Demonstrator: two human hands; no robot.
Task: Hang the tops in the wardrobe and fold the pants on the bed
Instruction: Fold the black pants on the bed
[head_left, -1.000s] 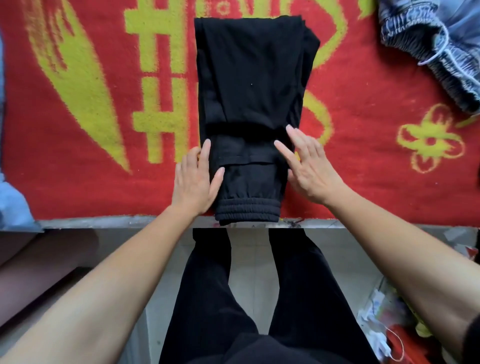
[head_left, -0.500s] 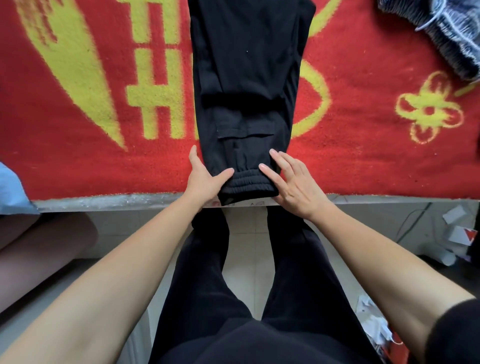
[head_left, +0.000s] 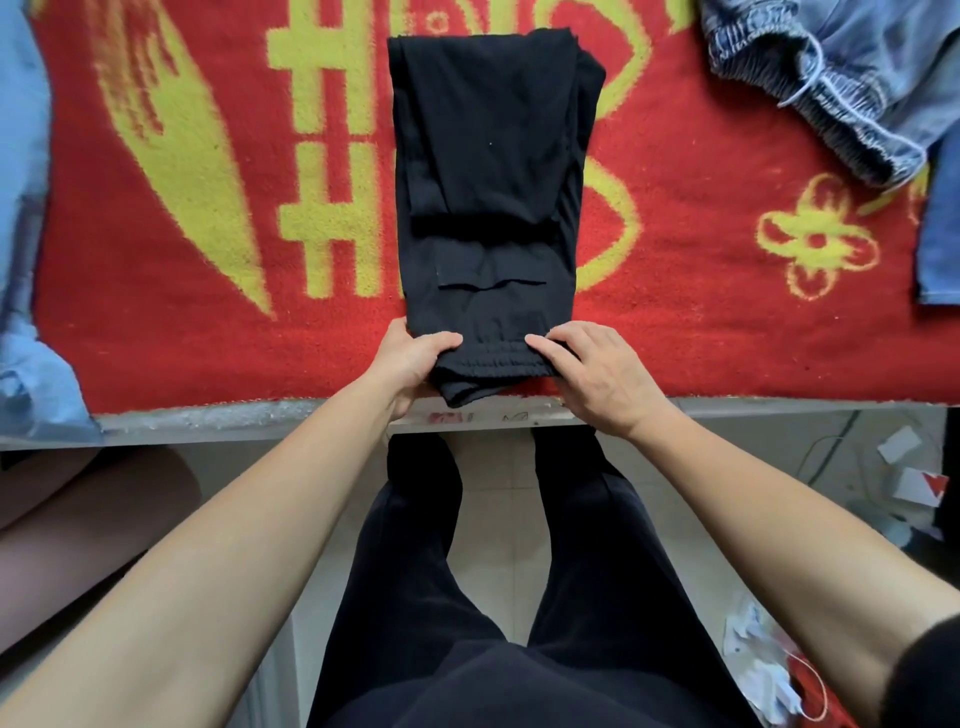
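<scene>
Caution: both my hands are on the cuffed near end of the black fabric pants (head_left: 488, 208), and I judge the coming fold to be the step where the stack can come apart. My left hand (head_left: 410, 364) grips the left corner of the cuff, thumb on top and fingers tucked beneath. My right hand (head_left: 592, 374) has its fingers curled over the right corner, pinching it. If one hand lifts ahead of the other, the layers will probably skew and the long edges lose alignment. If a grip catches only the top layer, the lower leg will likely lag and bunch. The cuff end reaches the near edge of the bed (head_left: 208, 418), so a loose hold could let it slide off toward the floor. The plush red blanket with yellow patterning (head_left: 727, 322) looks grippy and may drag the underside. The pants lie lengthwise in the middle of this blanket, running away from me, doubled into a narrow strip. The fabric is matte and soft, with a horizontal ridge about midway, a pocket flap below it and ribbed elastic cuffs. Layers show unevenly along the far right edge. Blue denim pants with a gathered waistband (head_left: 831, 78) lie well apart at the far right, unfolded.
</scene>
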